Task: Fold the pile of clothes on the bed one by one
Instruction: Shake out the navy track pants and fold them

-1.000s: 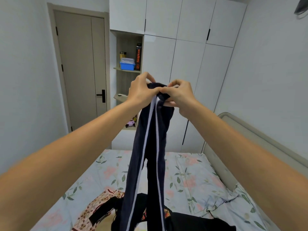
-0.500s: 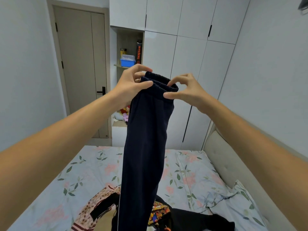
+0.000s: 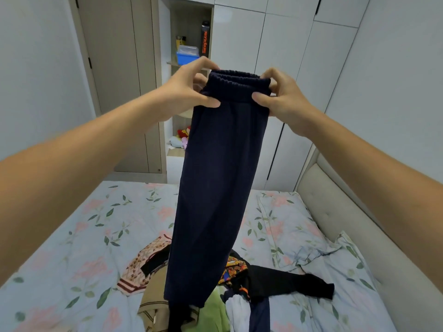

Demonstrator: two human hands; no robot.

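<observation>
At the 6 o'clock edge of the view lies the pile of clothes (image 3: 191, 305) on the bed (image 3: 79, 248), a heap of tan, green, white and navy pieces, with a patterned brown-and-cream garment (image 3: 143, 264) at its 10 o'clock side and a black garment (image 3: 287, 279) trailing toward 3 o'clock. The floral sheet covers the bed around the heap, and a matching pillow (image 3: 282, 219) rests near the padded headboard (image 3: 335, 212) at 3 o'clock.

Above the heap hang the dark navy trousers (image 3: 215, 188), held up in the air in the middle of the view, folded lengthwise so the legs drop as one narrow panel whose lower end reaches down to the pile. The elastic waistband is at the top, near 12 o'clock.

The left hand (image 3: 187, 89) pinches the waistband's 9 o'clock end, thumb in front and fingers curled behind the cloth. The right hand (image 3: 285, 97) grips the 3 o'clock end the same way, thumb pressed on the front, fingers clamped round the back.

Beyond the hands, an open shelf niche (image 3: 189, 32) holds a blue box (image 3: 187, 57) and a dark bottle (image 3: 205, 39); soft toys (image 3: 181, 137) sit on a lower shelf. White wardrobe doors (image 3: 275, 56) fill 1 o'clock, and a grey door (image 3: 115, 68) stands at 10 o'clock.
</observation>
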